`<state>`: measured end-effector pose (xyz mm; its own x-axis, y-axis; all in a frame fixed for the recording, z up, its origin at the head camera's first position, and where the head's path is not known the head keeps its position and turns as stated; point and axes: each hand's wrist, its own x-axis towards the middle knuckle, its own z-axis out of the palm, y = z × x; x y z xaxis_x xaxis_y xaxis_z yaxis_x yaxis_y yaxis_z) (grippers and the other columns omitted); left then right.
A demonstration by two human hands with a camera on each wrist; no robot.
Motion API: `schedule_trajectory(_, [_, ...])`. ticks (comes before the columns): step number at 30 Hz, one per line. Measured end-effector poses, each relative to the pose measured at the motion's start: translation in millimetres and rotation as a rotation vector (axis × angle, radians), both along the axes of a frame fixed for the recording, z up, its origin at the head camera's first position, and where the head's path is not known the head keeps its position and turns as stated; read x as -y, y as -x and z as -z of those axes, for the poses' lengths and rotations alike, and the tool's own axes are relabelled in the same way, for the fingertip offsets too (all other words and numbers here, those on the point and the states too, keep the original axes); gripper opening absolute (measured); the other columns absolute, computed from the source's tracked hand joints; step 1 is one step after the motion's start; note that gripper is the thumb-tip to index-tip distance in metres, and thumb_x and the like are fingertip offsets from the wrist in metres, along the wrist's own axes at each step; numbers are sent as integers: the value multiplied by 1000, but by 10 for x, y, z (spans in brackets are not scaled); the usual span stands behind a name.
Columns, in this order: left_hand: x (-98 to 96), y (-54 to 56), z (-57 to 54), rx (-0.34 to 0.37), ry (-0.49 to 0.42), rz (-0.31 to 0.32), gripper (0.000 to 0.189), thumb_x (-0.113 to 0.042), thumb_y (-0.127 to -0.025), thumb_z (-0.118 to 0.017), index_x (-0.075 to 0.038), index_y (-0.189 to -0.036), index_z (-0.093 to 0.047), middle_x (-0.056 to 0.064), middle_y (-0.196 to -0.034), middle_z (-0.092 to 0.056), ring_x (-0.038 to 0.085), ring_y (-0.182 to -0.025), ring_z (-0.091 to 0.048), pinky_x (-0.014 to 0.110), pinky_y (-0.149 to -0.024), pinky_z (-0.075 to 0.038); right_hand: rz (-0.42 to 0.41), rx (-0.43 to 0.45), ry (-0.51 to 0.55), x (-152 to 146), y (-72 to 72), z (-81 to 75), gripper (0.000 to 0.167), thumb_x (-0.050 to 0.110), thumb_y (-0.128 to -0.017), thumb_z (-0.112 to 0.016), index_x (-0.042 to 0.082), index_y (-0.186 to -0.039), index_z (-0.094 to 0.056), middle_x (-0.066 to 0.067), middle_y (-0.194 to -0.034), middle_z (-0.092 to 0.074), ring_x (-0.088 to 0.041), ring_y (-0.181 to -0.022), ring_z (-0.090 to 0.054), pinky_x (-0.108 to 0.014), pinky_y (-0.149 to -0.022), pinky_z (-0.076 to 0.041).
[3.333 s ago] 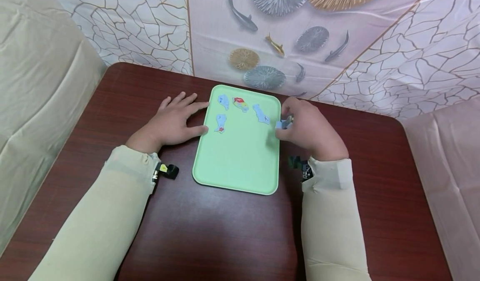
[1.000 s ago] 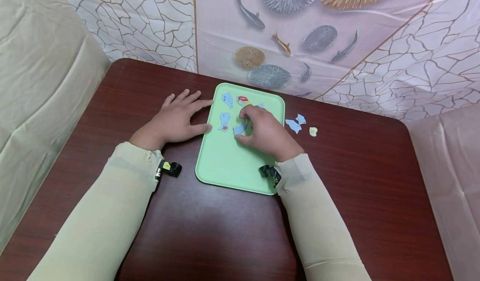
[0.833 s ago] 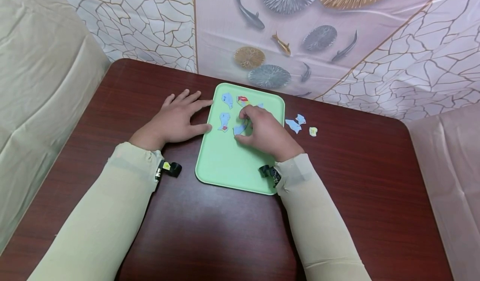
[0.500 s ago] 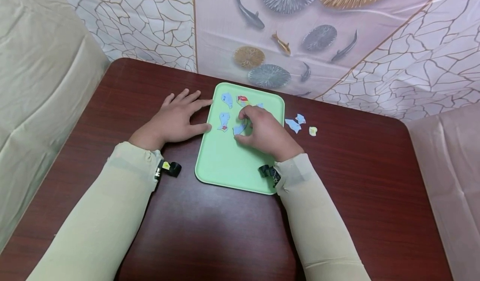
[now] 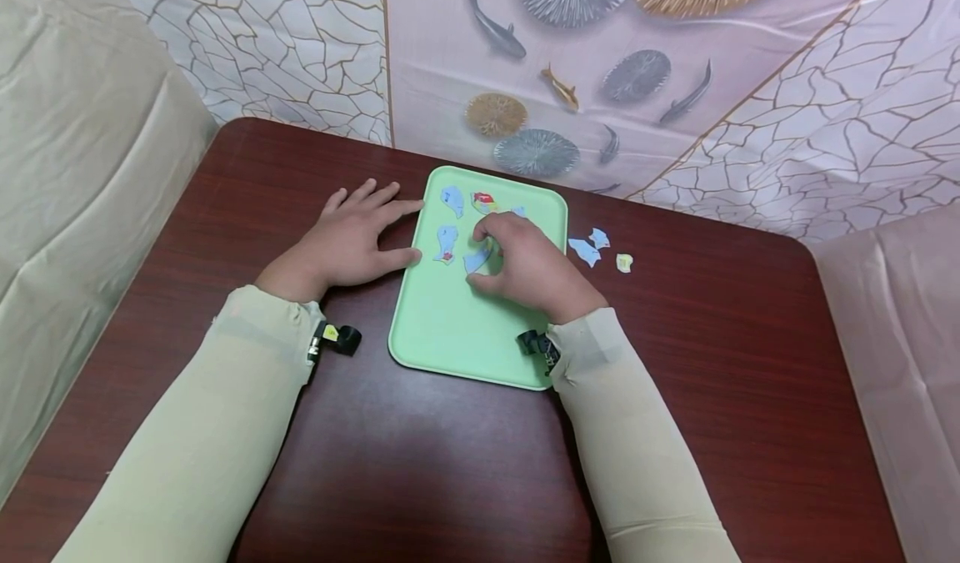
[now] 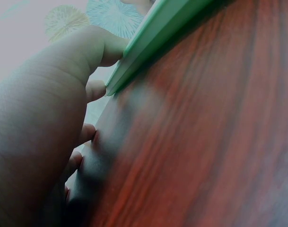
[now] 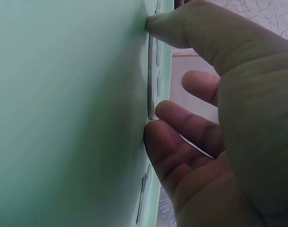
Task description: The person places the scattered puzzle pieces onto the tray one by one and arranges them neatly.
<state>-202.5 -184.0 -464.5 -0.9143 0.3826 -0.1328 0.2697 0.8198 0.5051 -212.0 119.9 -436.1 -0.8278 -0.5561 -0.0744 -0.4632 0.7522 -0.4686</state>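
Note:
On the green tray [image 5: 457, 338], my right hand [image 5: 528, 263] holds a flat, light blue puzzle piece [image 5: 476, 261] between thumb and fingertips. In the right wrist view that piece [image 7: 151, 80] lies flat against the tray surface, thumb at one end and fingers at the other. My left hand [image 5: 341, 242] rests on the table with fingers spread; its thumb and index finger touch the tray's left rim [image 6: 134, 56]. Two blue puzzle pieces, an upper one [image 5: 452, 201] and a lower one [image 5: 447, 243], lie at the tray's left. A red-and-yellow piece [image 5: 483, 203] and a partly hidden blue piece [image 5: 519, 211] lie farther right.
Right of the tray, on the dark wooden table [image 5: 720, 363], lie two blue pieces, one larger [image 5: 583, 251] and one smaller [image 5: 599, 238], plus a yellowish piece [image 5: 625, 263]. A patterned cloth [image 5: 442, 87] hangs behind the table.
From the tray's right edge, my right hand has moved left with the blue piece onto the tray's middle, uncovering the pieces on the table. Over the last second both hands stay still.

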Motion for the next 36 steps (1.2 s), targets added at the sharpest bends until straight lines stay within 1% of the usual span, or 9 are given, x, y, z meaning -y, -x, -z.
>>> schedule_trajectory(5, [-4,9,10,-2,2,1,80,-69,-107,-61,-41,-177,-35,9,-190,-18,42,-178,-4,72,-139,-1,-13,-22,-8,-25,-22,-32,54,32,-89,-96,12,-132,-67,-9,-149,-65,-28,-143,-59,-43,-128,-45])
schedule_trajectory(9, [-5,4,-2,-6,3,-1,80,-68,-107,-62,-41,-177,-36,10,-190,-19,42,-178,-5,72,-139,-1,-20,-46,-4,-41,-52,-106,57,33,-88,-97,13,-134,-69,-7,-149,-64,-27,-143,-60,-43,-126,-48])
schedule_trajectory(12, [-4,2,-4,-6,1,-3,80,-68,-106,-62,-40,-177,-36,10,-190,-19,42,-178,-5,72,-139,-1,-25,-62,3,-58,-68,-173,60,31,-88,-97,11,-137,-70,-8,-147,-65,-26,-142,-61,-42,-125,-49])
schedule_trajectory(18, [4,7,11,-11,-4,-1,81,-69,-106,-63,-40,-177,-37,10,-190,-20,43,-178,-5,72,-139,-1,-29,-122,5,-109,-83,-275,66,31,-89,-96,10,-146,-69,-8,-148,-66,-27,-144,-62,-40,-126,-48])
schedule_trajectory(21, [7,9,15,-15,-5,1,81,-69,-106,-63,-40,-177,-38,10,-190,-20,43,-178,-6,72,-138,-1,-14,-134,7,-143,-113,-353,68,31,-89,-95,11,-149,-68,-8,-150,-66,-26,-145,-61,-41,-126,-48])
schedule_trajectory(25, [8,10,15,-16,-6,2,81,-69,-106,-63,-40,-177,-37,10,-190,-20,43,-178,-5,72,-139,-1,19,-137,6,-194,-149,-463,69,32,-91,-94,13,-151,-67,-7,-152,-66,-27,-143,-62,-45,-122,-51])
schedule_trajectory(30, [10,12,17,-13,-7,5,81,-69,-106,-63,-41,-177,-37,10,-190,-20,43,-178,-5,72,-139,-1,66,-146,0,-286,-168,-585,69,33,-91,-94,12,-151,-68,-8,-152,-65,-29,-138,-63,-48,-119,-52])
schedule_trajectory(36, [12,15,20,-10,-5,5,81,-69,-106,-62,-41,-177,-36,10,-190,-19,42,-178,-4,71,-139,0,116,-157,-1,-433,-156,-664,66,32,-93,-93,9,-150,-68,-10,-150,-66,-33,-131,-66,-49,-116,-53])
